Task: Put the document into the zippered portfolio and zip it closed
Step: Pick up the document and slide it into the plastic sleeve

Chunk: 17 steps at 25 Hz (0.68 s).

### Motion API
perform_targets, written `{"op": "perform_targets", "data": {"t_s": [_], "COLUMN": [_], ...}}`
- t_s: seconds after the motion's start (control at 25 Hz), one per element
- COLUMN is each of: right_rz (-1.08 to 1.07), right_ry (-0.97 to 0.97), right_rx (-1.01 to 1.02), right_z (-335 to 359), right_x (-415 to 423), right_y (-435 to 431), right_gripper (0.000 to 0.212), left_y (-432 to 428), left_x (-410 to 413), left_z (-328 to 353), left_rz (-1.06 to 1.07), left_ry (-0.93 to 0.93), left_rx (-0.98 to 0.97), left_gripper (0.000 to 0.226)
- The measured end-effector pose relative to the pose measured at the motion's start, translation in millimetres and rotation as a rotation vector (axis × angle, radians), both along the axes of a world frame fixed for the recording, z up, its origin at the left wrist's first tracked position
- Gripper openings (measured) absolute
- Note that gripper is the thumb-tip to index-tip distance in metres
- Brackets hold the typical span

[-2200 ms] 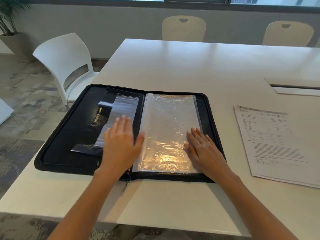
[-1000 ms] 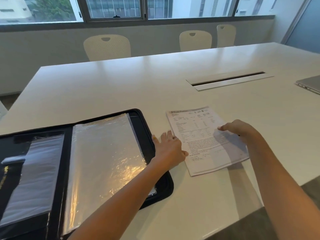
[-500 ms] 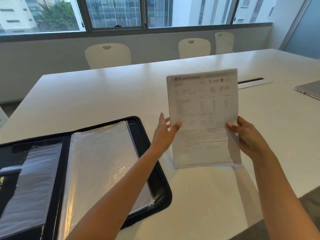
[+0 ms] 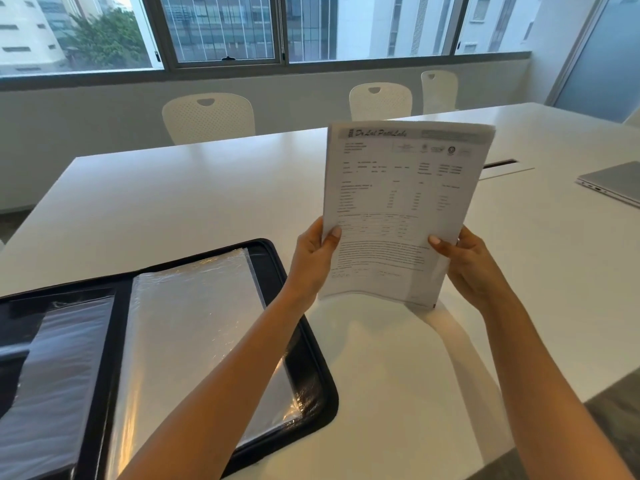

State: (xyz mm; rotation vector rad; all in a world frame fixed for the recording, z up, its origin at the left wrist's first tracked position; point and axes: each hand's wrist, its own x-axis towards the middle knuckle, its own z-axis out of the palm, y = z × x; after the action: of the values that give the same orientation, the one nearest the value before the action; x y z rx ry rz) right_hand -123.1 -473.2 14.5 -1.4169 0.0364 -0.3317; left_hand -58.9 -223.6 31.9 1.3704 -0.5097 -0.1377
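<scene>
A printed paper document (image 4: 398, 188) stands upright above the white table, its lower edge close to the tabletop. My left hand (image 4: 313, 258) grips its left edge with the thumb on the front. My right hand (image 4: 464, 261) grips its right edge the same way. The black zippered portfolio (image 4: 308, 368) lies open flat at the lower left, with clear plastic sleeves (image 4: 194, 327) inside. My left forearm crosses over its right half.
The white table (image 4: 173, 202) runs far back and to the right. A closed grey laptop (image 4: 613, 183) lies at the right edge. A cable slot (image 4: 502, 165) sits behind the document. Cream chairs (image 4: 207, 116) line the far side under the windows.
Both hands left the portfolio, reached right to the document lying flat, picked it up by its side edges and raised it upright. It is now held a little higher than half a second ago.
</scene>
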Motion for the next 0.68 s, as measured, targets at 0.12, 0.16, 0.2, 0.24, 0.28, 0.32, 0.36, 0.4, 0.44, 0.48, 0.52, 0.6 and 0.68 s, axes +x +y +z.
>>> {"op": "perform_targets", "data": {"t_s": [0.12,0.16,0.2,0.24,0.28,0.32,0.36,0.4,0.44,0.48,0.52,0.6,0.68], "right_rz": [0.016,0.014,0.009,0.003,0.004,0.017,0.038,0.063,0.083,0.093,0.095,0.085,0.062], "right_ry": [0.012,0.016,0.02,0.021,0.017,0.014,0.019,0.033,0.054,0.07,0.074,0.046,0.027], "right_rx": [0.027,0.029,0.028,0.024,0.017,0.005,-0.009,-0.019,-0.018,0.006,0.062,0.252,0.42], "right_z": [-8.5,-8.9,-8.3,-6.3,-3.3,-0.5,2.1,3.9,4.3,3.9,2.6,-2.2,-9.4], "right_x": [-4.4,-5.0,-5.1,-4.7,-4.5,-4.6,-5.0,-6.4,-7.8,-9.4,-11.0,-12.4,-10.7], "right_y": [1.0,1.9,3.0,4.1,4.7,5.0,4.1,1.7,-1.6,-4.8,-7.2,-4.1,13.2], "right_gripper": [0.043,0.043,0.044,0.045,0.047,0.049,0.052,0.056,0.061,0.064,0.064,0.057,0.049], "left_y": [-2.2,-3.1,-4.2,-5.4,-6.7,-7.5,-7.5,-6.6,-5.1,-2.9,-1.1,0.6,0.1], "left_x": [-4.3,-4.8,-4.7,-3.5,-1.9,-0.1,1.9,4.1,6.7,9.2,11.0,14.7,16.5], "left_z": [-2.3,-2.3,-1.7,-0.9,0.2,1.9,3.8,5.7,7.1,7.9,8.9,10.1,9.8], "left_rz": [-0.032,-0.026,-0.011,0.011,0.034,0.058,0.081,0.102,0.115,0.12,0.12,0.135,0.153], "left_ry": [0.006,0.012,0.023,0.04,0.064,0.097,0.137,0.184,0.239,0.3,0.363,0.494,0.628], "left_rx": [0.01,0.012,0.009,0.001,-0.008,-0.014,-0.02,-0.033,-0.058,-0.1,-0.153,-0.257,-0.368], "left_gripper": [0.028,0.028,0.028,0.028,0.028,0.028,0.028,0.028,0.028,0.028,0.027,0.025,0.025]}}
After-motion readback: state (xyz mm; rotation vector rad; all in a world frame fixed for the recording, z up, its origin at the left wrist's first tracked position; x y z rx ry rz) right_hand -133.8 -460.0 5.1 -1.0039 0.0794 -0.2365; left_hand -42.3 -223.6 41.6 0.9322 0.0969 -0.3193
